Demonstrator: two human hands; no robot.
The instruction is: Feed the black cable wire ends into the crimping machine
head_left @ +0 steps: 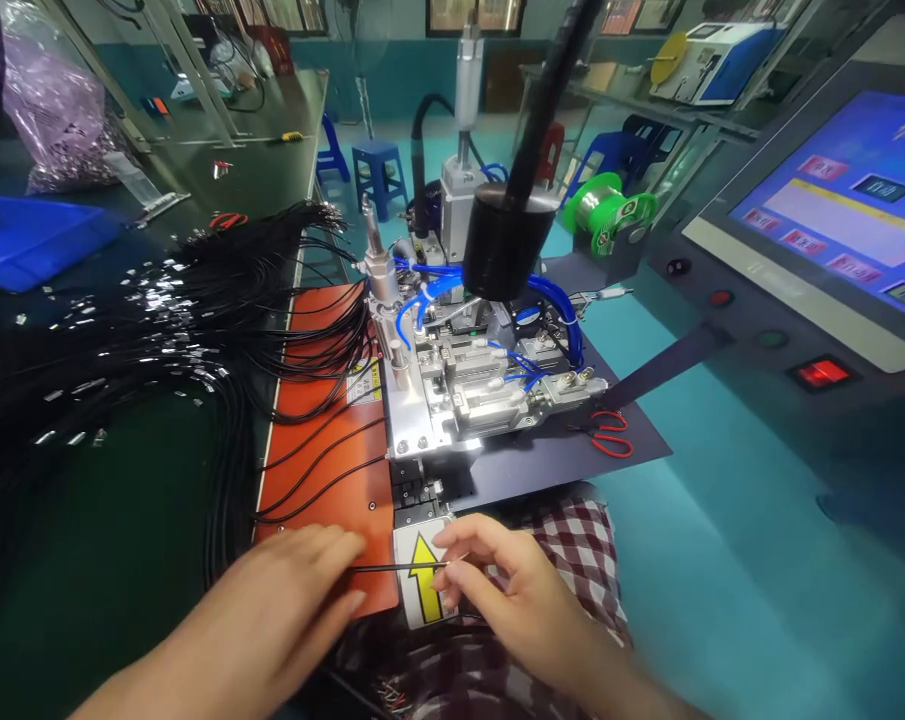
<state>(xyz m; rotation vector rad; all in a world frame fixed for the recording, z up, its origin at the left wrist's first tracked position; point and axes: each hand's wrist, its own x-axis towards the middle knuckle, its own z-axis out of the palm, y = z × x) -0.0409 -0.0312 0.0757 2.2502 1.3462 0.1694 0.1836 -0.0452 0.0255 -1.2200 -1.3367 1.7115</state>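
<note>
A thin black cable (381,569) runs level between my two hands, over the yellow arrow label (425,598) at the front of the machine. My left hand (291,585) has its fingers closed around the cable above the orange board (321,400). The thumb and forefinger of my right hand (508,580) pinch the bare end of the cable; the fingertips partly hide it. Just beyond, several black cables lie across the orange board, their ends running into the metal machine (459,390) with blue air tubes.
Bundles of black cables (189,330) cover the table at left, beside a blue tray (36,240). Red-handled scissors (609,435) lie on the dark plate at right. A green wire spool (606,212) stands behind, and a control screen (849,200) juts in at right.
</note>
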